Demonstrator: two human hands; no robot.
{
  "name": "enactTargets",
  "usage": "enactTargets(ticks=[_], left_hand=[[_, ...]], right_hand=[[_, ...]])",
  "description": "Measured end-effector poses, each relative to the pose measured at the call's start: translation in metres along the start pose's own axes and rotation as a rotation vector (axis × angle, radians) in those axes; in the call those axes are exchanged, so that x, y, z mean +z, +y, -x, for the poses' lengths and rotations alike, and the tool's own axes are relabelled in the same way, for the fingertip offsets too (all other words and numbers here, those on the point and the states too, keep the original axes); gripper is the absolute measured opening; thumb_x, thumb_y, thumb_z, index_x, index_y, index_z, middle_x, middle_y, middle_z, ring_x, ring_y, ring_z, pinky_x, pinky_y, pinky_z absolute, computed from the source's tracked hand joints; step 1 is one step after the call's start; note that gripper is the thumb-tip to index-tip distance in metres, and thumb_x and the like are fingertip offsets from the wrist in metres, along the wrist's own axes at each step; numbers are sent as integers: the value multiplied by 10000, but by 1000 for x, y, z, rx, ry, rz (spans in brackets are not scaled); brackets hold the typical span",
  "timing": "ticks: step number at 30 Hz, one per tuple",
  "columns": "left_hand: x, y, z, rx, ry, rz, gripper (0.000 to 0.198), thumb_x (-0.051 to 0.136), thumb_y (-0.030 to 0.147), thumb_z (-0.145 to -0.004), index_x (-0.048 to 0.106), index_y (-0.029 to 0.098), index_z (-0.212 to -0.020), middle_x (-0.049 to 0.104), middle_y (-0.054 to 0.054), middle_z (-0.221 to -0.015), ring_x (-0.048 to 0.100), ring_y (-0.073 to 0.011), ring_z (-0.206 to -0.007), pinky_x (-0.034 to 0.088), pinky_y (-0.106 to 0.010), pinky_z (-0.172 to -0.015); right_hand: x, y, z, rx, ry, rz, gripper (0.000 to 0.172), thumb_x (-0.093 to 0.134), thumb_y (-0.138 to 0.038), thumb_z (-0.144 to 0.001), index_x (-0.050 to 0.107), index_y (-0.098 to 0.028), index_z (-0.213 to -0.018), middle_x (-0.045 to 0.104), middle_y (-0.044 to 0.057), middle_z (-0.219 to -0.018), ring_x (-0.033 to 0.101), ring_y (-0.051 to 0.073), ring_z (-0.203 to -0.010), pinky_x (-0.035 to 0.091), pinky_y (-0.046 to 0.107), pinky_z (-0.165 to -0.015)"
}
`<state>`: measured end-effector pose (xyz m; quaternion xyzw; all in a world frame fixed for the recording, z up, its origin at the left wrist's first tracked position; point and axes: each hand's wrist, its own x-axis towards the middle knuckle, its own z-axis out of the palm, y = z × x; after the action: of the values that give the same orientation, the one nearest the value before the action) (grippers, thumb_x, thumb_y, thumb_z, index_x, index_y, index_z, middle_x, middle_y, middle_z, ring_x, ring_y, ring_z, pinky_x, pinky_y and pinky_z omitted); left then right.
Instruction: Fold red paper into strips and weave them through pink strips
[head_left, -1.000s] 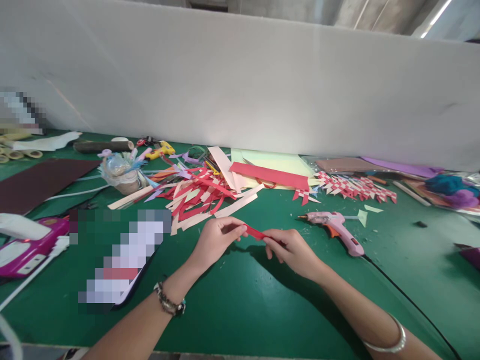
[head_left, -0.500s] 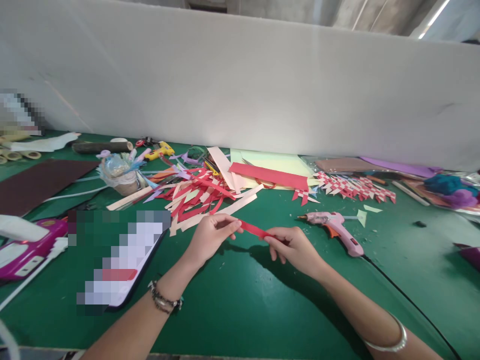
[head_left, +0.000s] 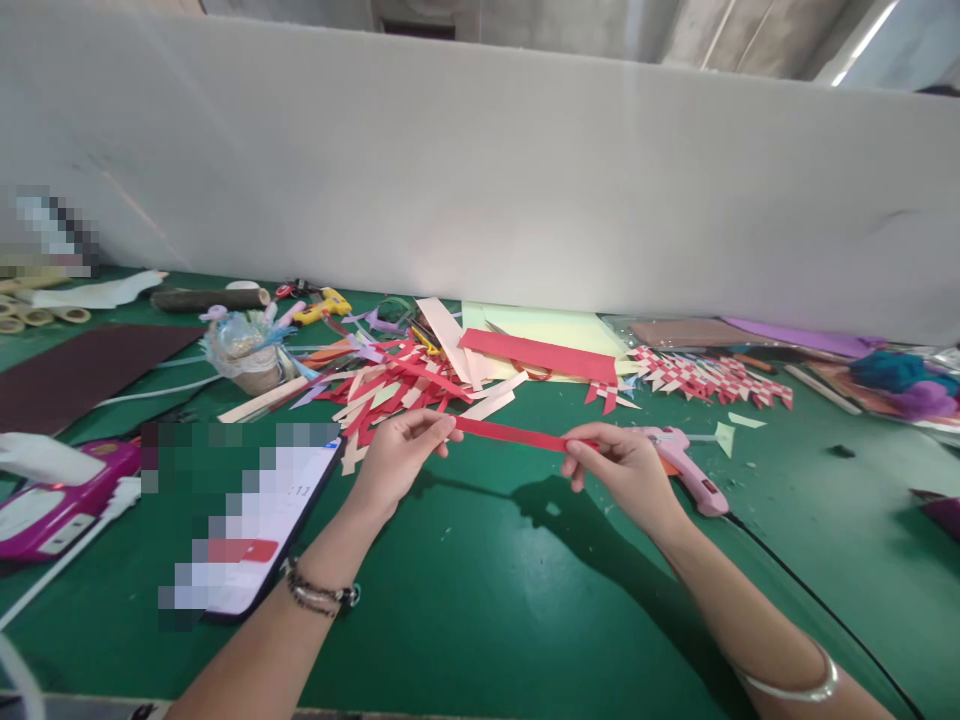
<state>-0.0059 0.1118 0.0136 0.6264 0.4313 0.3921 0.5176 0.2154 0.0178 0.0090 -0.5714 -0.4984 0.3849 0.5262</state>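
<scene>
A narrow red paper strip (head_left: 511, 433) is stretched nearly level above the green table. My left hand (head_left: 409, 450) pinches its left end between thumb and fingers. Toward the other end, my right hand (head_left: 615, 462) grips it the same way, with a short bit of red showing past the fingertips. Behind my left hand lies a loose pile of red and pale pink paper strips (head_left: 390, 385). A pink glue gun (head_left: 694, 475) rests beyond my right hand, its nozzle hidden behind that hand.
A phone (head_left: 259, 530) lies left of my left arm, near a magenta power strip (head_left: 97, 490). Behind are a wide red paper piece (head_left: 540, 355), pale green sheets (head_left: 555, 320) and woven red-and-white pieces (head_left: 705, 378). A black cord (head_left: 817, 600) runs along the right.
My hands have moved apart, the left one leftward and the right one rightward and slightly up. A longer stretch of the red paper strip now shows between them.
</scene>
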Motion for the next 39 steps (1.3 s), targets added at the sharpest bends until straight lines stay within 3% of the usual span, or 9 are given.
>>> enactTargets(ticks=[10, 21, 26, 31, 35, 37, 39], left_hand=[[5, -2, 0, 13, 60, 0, 312, 650, 472, -675, 671, 161, -694, 662, -31, -607, 547, -130, -536, 433, -236, -541], [4, 2, 2, 11, 58, -30, 296, 640, 454, -695, 682, 162, -719, 617, -10, -520, 574, -155, -555, 465, -258, -578], [3, 0, 1, 3, 36, -41, 281, 624, 440, -715, 690, 167, -713, 624, -8, -533, 558, -139, -554, 444, -244, -568], [3, -1, 1, 27, 33, -50, 267, 611, 418, -733, 686, 162, -718, 642, -17, -574, 549, -133, -553, 421, -236, -545], [4, 3, 2, 64, 16, -80, 242, 597, 389, -750, 677, 168, -696, 624, -4, -545, 555, -131, -550, 431, -227, -553], [6, 4, 5, 78, -67, -106, 233, 591, 374, -758, 678, 172, -681, 658, -13, -604, 551, -123, -533, 439, -224, -548], [10, 4, 9, 85, -192, -111, 222, 586, 362, -766, 681, 179, -684, 686, -20, -666, 556, -120, -530, 451, -223, -543]], right_hand=[[-10, 8, -6, 28, 61, -125, 268, 639, -431, -743, 628, -173, -813, 709, 36, -702, 668, 147, -605, 527, 281, -674], [-14, 9, -8, 37, 42, -42, 334, 576, -495, -774, 607, -165, -824, 712, 67, -740, 675, 176, -641, 527, 330, -725], [-13, 4, -6, 5, 70, 12, 296, 605, -468, -757, 607, -172, -766, 701, 47, -685, 663, 166, -603, 525, 297, -649], [-11, 3, -5, -69, 131, 119, 258, 585, -435, -774, 595, -185, -712, 673, 30, -617, 636, 165, -558, 507, 299, -596], [-10, 6, -5, -270, 226, 448, 198, 502, -363, -833, 607, -196, -852, 681, 64, -828, 631, 209, -788, 484, 347, -723], [-7, 6, -1, -437, 253, 617, 205, 472, -310, -845, 581, -208, -987, 648, 85, -982, 591, 231, -922, 453, 376, -796], [0, 4, 4, -554, 183, 710, 255, 460, -283, -850, 532, -214, -1084, 618, 97, -1059, 557, 239, -992, 423, 396, -846]])
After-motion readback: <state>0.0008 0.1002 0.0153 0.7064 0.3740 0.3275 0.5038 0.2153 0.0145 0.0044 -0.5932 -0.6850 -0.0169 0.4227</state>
